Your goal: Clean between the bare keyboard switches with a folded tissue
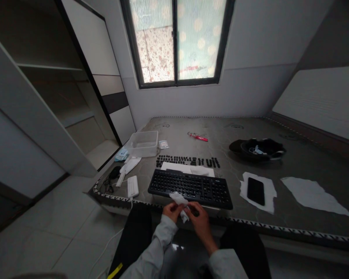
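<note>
Both hands pinch a crumpled white tissue (pixel 178 198) just in front of the keyboard's near edge. My left hand (pixel 171 211) grips it from the left with closed fingers. From the other side, my right hand (pixel 200 220) has its fingers closed on the same tissue. Behind them lies a black keyboard (pixel 189 188) whose keycaps have been pulled off, at least in part; the detail is too small to be sure. Rows of loose black keycaps (pixel 186 159) lie beyond it, past a white sheet (pixel 165 166) partly covered by the keyboard.
A clear plastic box (pixel 144 144) stands at the back left, with a white power strip (pixel 133 186) nearer me. To the right, a phone (pixel 256 191) rests on white paper, beside another paper sheet (pixel 314 193). A black cap (pixel 258 150) and a red item (pixel 198 136) lie farther back.
</note>
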Motion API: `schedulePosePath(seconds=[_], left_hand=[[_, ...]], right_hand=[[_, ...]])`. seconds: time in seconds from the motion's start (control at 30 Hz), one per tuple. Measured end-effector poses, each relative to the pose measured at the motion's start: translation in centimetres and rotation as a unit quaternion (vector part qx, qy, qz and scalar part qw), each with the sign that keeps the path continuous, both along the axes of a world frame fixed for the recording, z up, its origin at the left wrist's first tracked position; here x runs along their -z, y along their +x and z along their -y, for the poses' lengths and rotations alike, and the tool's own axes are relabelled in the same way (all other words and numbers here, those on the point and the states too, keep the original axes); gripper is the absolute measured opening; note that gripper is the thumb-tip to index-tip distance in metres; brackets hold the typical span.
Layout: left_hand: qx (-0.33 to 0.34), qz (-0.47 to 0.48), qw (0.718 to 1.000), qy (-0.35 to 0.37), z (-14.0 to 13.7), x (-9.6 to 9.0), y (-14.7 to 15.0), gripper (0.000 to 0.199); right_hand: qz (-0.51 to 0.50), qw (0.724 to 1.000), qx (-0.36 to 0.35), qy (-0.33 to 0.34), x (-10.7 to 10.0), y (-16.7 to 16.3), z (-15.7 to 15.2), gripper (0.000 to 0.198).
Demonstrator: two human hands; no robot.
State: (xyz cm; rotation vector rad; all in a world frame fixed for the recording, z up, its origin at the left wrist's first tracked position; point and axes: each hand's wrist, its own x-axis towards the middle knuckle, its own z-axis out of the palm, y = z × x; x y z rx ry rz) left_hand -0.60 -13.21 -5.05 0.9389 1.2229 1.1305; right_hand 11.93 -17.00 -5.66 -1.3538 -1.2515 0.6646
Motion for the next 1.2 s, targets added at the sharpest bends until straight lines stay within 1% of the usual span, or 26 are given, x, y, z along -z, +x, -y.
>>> schedulePosePath(seconds=[0.17, 0.37, 0.53, 0.7, 0.83, 1.0, 1.13, 1.2], left_hand=[[0.003, 0.009, 1.000, -0.009, -0.1, -0.3, -0.1, 0.044], [0.000, 0.025, 0.999, -0.027, -0.2, -0.2, 0.0, 0.048], [0.000, 0.039, 0.998, -0.049, -0.5, 0.4, 0.1, 0.052], [-0.001, 0.046, 0.997, -0.066, -0.8, 1.3, 0.2, 0.055], [0.000, 0.048, 0.996, -0.073, -0.9, 1.5, 0.3, 0.056], [0.001, 0.050, 0.996, -0.077, -0.9, 1.6, 0.2, 0.057], [-0.001, 0.049, 0.996, -0.079, -0.8, 1.5, 0.3, 0.059], [-0.002, 0.048, 0.996, -0.076, -0.7, 1.4, 0.4, 0.060]], right_hand=[[-0.004, 1.000, -0.018, -0.009, 0.2, 0.3, -0.1, 0.028], [-0.016, 0.999, -0.027, -0.029, -0.4, 0.2, 0.2, 0.030], [-0.016, 0.999, -0.012, -0.045, -0.9, 0.4, 0.2, 0.032], [-0.011, 0.999, -0.003, -0.038, -1.2, 0.4, 0.4, 0.033], [-0.011, 0.999, 0.009, -0.036, -1.4, 0.3, 0.4, 0.032], [-0.011, 0.999, 0.015, -0.033, -1.1, 0.2, 0.4, 0.030], [-0.007, 0.998, 0.034, -0.054, -0.6, 0.2, 0.2, 0.033], [-0.004, 0.998, 0.031, -0.055, -0.5, 0.2, 0.1, 0.034]])
